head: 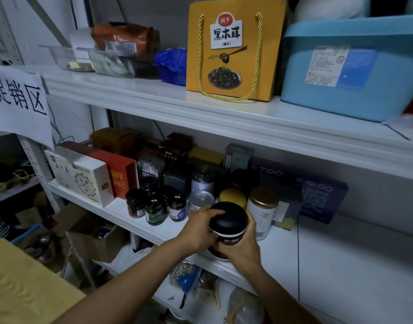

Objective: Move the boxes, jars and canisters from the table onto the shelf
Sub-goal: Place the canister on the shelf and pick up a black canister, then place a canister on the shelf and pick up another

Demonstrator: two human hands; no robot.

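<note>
Gripping round black-lidded canister (228,224) with left hand (199,231) and right hand (241,245), at middle white shelf (121,212) edge | risk: nudging white gold-lidded canister (261,212) (just beside) | toppling dark glass jars (154,206).

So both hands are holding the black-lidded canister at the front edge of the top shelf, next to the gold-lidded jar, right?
Not the top shelf. The head view shows both hands, left and right, holding the black-lidded canister at the front edge of the middle shelf, next to the gold-lidded jar.
</note>
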